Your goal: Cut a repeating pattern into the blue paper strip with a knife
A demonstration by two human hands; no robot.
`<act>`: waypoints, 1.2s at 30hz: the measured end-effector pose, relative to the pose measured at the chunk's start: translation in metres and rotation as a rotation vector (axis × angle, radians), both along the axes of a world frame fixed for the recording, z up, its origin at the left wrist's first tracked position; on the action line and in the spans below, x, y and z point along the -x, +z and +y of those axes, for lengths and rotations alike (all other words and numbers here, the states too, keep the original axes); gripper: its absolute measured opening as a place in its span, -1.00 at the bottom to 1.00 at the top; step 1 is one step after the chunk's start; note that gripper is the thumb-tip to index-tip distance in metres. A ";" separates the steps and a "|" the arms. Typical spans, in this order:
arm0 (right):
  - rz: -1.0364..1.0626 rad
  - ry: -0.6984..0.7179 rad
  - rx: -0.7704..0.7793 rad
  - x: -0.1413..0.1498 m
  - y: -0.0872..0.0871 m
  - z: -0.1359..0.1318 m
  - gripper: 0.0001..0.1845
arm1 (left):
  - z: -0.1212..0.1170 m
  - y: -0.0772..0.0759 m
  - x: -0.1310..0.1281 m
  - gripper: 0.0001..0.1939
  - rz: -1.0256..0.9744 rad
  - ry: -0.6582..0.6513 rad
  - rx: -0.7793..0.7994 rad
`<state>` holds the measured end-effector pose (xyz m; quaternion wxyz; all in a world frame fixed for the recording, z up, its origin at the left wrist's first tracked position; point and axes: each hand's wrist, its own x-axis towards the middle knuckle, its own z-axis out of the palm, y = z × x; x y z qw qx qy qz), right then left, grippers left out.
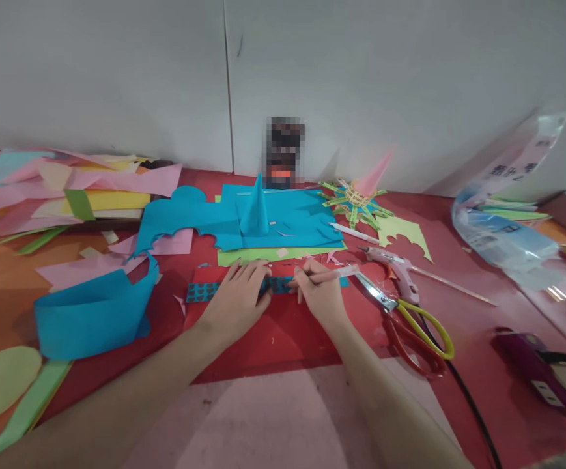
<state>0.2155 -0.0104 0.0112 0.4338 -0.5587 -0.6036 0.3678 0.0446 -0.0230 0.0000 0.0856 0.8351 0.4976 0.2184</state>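
In the head view, just under both hands: to be found, a patterned blue strip (199,292), laid crosswise on a smooth red sheet (273,345). Pinning the strip flat with the left hand (241,290), fingers extended and loosely parted, apparently pressing rather than gripping. Gripping a slim pinkish pen (334,273) in the right hand (319,293), fingers closed around the barrel, pointed end down at the strip.

Already marked at the strip's left end and between the hands with dark, rounded motifs. Mostly hidden toward the right end; cannot tell how much remains bare there.

Seemingly near finished, beyond the strip to the right: a pink paper cone (374,174) on a spiky base of green, lettered strips. Apparently unmarked, straight beyond the strip: a smooth blue cone (254,215), upright and sharp-tipped. Left of the strip, curled into an open loop: a stiff blue paper band (87,322). Right of the strip: metal scissors (387,301) with yellow and red handles, beside a pale pink glue gun (404,273).
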 end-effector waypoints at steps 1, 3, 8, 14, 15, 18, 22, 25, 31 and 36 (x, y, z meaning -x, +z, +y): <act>0.009 -0.006 0.002 0.000 0.000 0.000 -0.67 | 0.000 0.000 0.000 -0.87 0.000 0.001 0.001; 0.033 -0.016 0.012 0.000 0.001 -0.001 -0.68 | 0.000 0.000 0.000 -0.86 0.000 0.002 0.001; 0.049 -0.016 0.004 0.001 0.000 -0.001 -0.67 | 0.000 0.000 0.000 -0.87 -0.010 -0.001 -0.010; 0.059 -0.047 -0.002 0.003 -0.002 -0.001 -0.66 | 0.001 -0.001 0.000 -0.86 0.003 0.000 0.004; 0.061 -0.048 -0.005 0.004 -0.002 -0.001 -0.66 | 0.001 -0.001 0.000 -0.86 0.006 0.002 0.003; 0.070 -0.043 0.002 0.004 -0.002 -0.001 -0.67 | 0.001 -0.002 0.000 -0.86 0.005 0.003 -0.003; 0.047 -0.036 0.004 0.003 0.000 -0.001 -0.67 | 0.000 -0.003 0.000 -0.86 -0.008 -0.003 -0.007; 0.011 -0.016 -0.011 0.001 0.001 -0.001 -0.66 | 0.001 -0.003 0.000 -0.86 -0.017 -0.001 -0.002; 0.005 0.009 -0.027 -0.001 0.000 0.000 -0.64 | 0.000 0.000 -0.001 -0.87 -0.003 -0.002 0.008; -0.014 0.021 -0.036 -0.001 0.001 -0.001 -0.62 | 0.000 0.001 -0.001 -0.86 -0.009 -0.001 0.001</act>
